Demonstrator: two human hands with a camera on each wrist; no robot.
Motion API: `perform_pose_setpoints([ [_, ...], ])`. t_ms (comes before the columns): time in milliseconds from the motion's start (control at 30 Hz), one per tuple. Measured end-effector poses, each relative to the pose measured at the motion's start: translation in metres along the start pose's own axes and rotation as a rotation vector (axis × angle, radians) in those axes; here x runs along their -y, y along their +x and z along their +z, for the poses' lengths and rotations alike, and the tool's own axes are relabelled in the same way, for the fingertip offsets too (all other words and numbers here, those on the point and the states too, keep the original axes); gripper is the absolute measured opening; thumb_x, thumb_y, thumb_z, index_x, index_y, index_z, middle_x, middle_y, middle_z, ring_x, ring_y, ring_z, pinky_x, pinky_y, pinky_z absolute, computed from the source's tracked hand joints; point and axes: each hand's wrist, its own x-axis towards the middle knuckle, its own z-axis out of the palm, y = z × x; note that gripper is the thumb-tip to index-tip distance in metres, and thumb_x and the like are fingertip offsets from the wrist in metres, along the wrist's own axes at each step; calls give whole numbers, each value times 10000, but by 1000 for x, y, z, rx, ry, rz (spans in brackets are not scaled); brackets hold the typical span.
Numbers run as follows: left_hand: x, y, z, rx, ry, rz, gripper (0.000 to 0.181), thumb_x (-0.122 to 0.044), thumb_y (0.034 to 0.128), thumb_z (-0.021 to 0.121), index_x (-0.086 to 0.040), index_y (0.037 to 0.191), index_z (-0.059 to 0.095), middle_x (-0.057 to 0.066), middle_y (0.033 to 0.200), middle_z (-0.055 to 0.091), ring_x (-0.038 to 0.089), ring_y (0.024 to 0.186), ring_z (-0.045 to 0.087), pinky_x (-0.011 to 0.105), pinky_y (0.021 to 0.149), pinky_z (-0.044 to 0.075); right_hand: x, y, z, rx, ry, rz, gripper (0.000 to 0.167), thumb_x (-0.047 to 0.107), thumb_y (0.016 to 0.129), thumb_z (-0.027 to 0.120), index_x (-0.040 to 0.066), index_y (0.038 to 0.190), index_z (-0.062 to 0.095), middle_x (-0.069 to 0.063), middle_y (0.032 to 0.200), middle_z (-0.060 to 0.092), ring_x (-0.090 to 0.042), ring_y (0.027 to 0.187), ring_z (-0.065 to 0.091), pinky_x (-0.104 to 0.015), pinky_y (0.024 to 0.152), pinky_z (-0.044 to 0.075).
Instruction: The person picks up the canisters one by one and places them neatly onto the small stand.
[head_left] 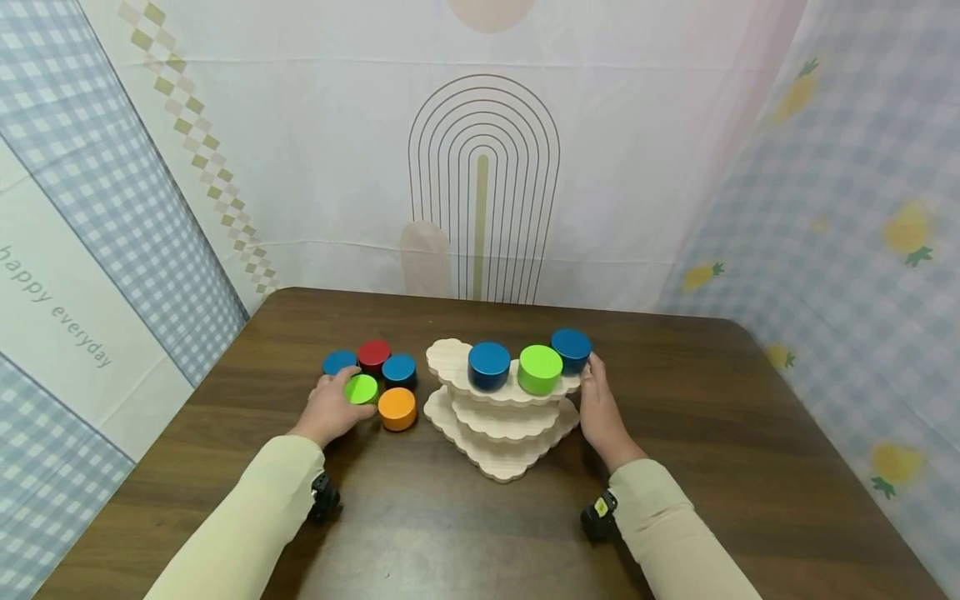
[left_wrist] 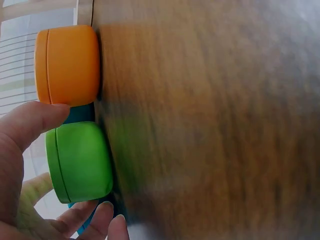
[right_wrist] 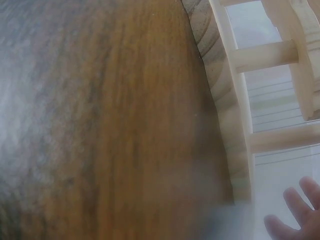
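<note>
Around green jar (head_left: 362, 389), beside stand (head_left: 504, 417), hands (head_left: 333, 410) (head_left: 602, 417) spread, dowels (right_wrist: 280, 138) only in right-wrist view

Here's the green cylinder (head_left: 362, 389), squat, seamed near its top, upright on the bench (head_left: 442, 533), the left hand (head_left: 333, 408) spread around it! To its right, the pale wooden stand (head_left: 504, 464), three scalloped tiers, carries two blue cylinders (head_left: 489, 367) and another green one (head_left: 540, 371) up top!
</note>
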Motion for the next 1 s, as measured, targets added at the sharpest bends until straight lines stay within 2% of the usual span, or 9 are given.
perform_pose_setpoints([
  [400, 6, 5, 3, 3, -2, 9, 760, -183, 802, 753, 68, 1392, 346, 334, 1273, 435, 464, 1103, 430, 571, 919, 420, -1, 1, 0, -5, -1, -3, 513, 324, 1071, 123, 81, 1522, 97, -197, 1573, 140, -377, 1453, 116, -615, 1123, 120],
  [733, 6, 5, 2, 10, -21, -22, 743, -189, 807, 754, 115, 1357, 357, 330, 1260, 461, 447, 1080, 449, 558, 930, 419, 0, 0, -1, 7, -14, 21, 522, 332, 1069, 109, 83, 1527, 77, -200, 1580, 116, -388, 1455, 95, -627, 1119, 108],
  [867, 8, 3, 2, -4, -54, -32, 746, -184, 815, 747, 116, 1357, 331, 338, 1256, 423, 446, 1079, 438, 561, 941, 415, 8, -1, -2, 23, -6, 57, 504, 295, 1071, 112, 83, 1527, 67, -194, 1584, 105, -379, 1459, 85, -617, 1125, 105],
  [1000, 9, 2, 0, -47, -104, -28, 728, -166, 822, 728, 99, 1360, 315, 335, 1255, 376, 442, 1100, 419, 567, 970, 397, 30, -7, -5, 39, 8, 65, 485, 215, 1071, 115, 15, 1511, 67, -240, 1570, 97, -417, 1449, 80, -627, 1120, 98],
])
